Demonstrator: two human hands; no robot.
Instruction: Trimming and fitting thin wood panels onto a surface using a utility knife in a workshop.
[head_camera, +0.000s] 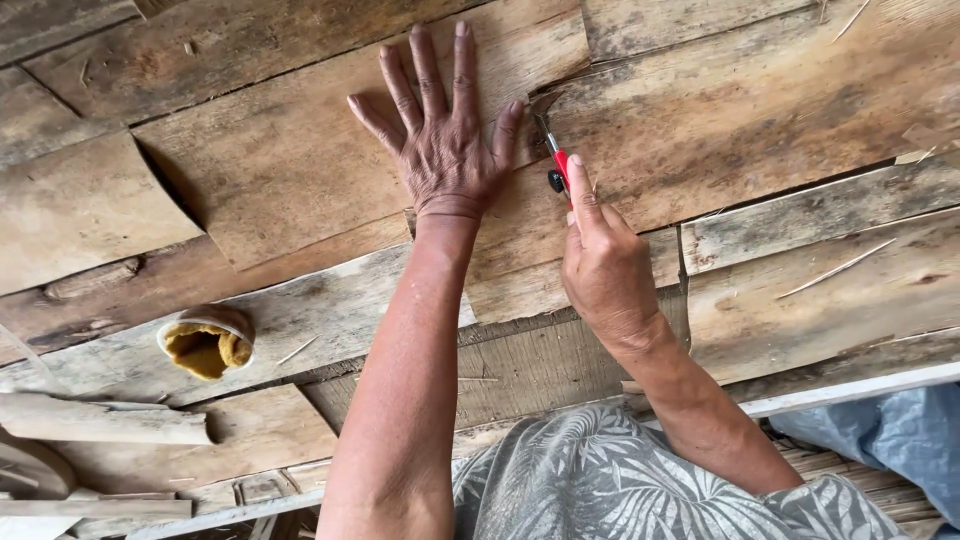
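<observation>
Item: cutting step. My left hand, open, presses the sheet flat; right hand grips knife at three o'clock of it. Next: steady pull along the edge.

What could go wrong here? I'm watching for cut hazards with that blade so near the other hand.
1. The left hand lies flat on the brown sheet, its thumb close to the blade of the red utility knife; a slip sideways could likely nick it.
2. The right hand holds the knife with the forefinger along its back; on overlapping, uneven sheets the blade might snag and jump.
3. The small bowl of yellow-brown paste sits near the left forearm and could be knocked.
</observation>
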